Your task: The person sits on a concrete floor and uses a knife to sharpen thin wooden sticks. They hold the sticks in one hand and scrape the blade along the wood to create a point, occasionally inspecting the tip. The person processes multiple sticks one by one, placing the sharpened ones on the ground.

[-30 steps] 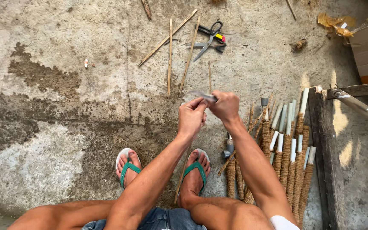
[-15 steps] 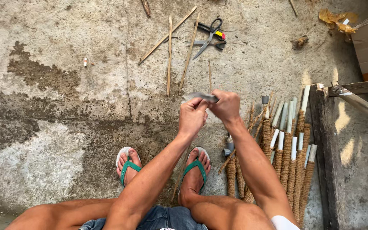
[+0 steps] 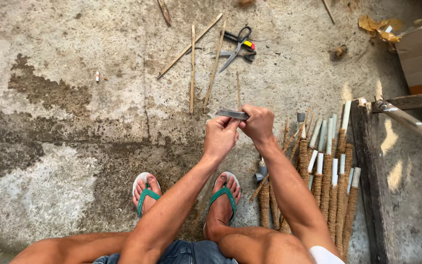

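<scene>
Grey blade held level between both fists, its free end projecting past the left hand. The right hand touches the left; each is curled closed on the blade, forearms extended forward. Beyond the knuckles lie bamboo sticks and scissors; wrapped rods crowd the right hand's outer side.

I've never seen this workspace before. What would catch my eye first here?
At the centre, the left hand and right hand together grip a flat grey blade. To the right lies a row of fibre-wrapped sticks with pale ends. Farther up the concrete floor lie scissors and thin bamboo sticks.
</scene>
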